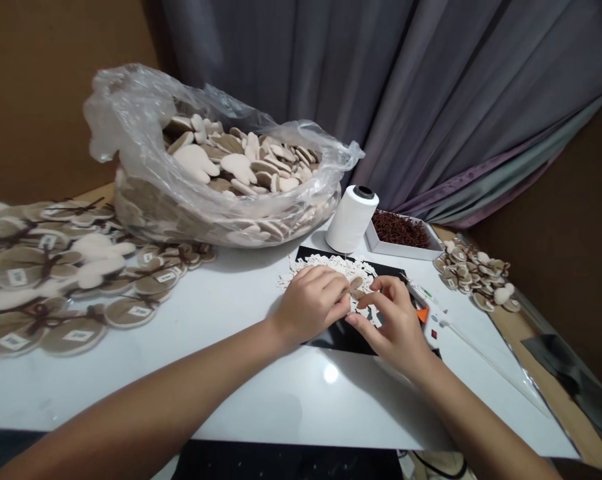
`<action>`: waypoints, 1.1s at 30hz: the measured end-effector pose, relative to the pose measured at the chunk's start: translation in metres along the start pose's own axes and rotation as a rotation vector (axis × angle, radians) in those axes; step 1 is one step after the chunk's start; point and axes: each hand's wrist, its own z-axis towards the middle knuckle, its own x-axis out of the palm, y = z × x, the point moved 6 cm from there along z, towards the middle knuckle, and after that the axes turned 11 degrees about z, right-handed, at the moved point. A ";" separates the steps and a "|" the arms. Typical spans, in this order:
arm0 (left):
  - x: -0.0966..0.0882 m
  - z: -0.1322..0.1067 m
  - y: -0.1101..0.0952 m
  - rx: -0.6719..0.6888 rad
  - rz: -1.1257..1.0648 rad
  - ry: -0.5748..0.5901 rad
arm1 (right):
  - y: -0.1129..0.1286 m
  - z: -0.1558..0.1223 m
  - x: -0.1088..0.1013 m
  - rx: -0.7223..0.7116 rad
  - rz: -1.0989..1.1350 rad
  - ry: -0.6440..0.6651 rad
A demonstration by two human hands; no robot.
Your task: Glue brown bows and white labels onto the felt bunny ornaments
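Note:
Over a black mat [331, 340] my two hands meet at a small brown felt bunny-head piece [357, 288]. My left hand [315, 301] is closed on its left side, and the fingers hide most of it. My right hand [393, 323] has bent fingers at the piece's right side, with the thumb tip close to the left thumb. Beneath them lies a pile of small white paper tags [363, 269]. A white glue gun [433, 323] with an orange trigger rests just right of my right hand.
A large clear plastic bag [145, 193] of felt bunny pieces stands behind. At left lie tagged felt pieces with brown bows [75, 333]. A white thread cone [351, 220], a white box [405, 250] of dark red-brown bows and a smaller finished pile [475, 273] sit behind and right.

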 end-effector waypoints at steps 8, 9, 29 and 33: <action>-0.001 -0.001 0.001 0.028 0.019 -0.022 | -0.005 0.011 0.004 -0.019 0.289 0.038; -0.001 -0.001 0.001 0.023 0.012 -0.023 | -0.009 0.012 0.004 0.013 0.359 0.030; 0.004 -0.002 0.008 -0.096 -0.126 0.060 | 0.014 0.009 0.003 -0.155 0.031 -0.027; 0.007 -0.002 0.008 -0.090 -0.153 0.087 | 0.010 0.009 0.006 -0.150 0.150 0.086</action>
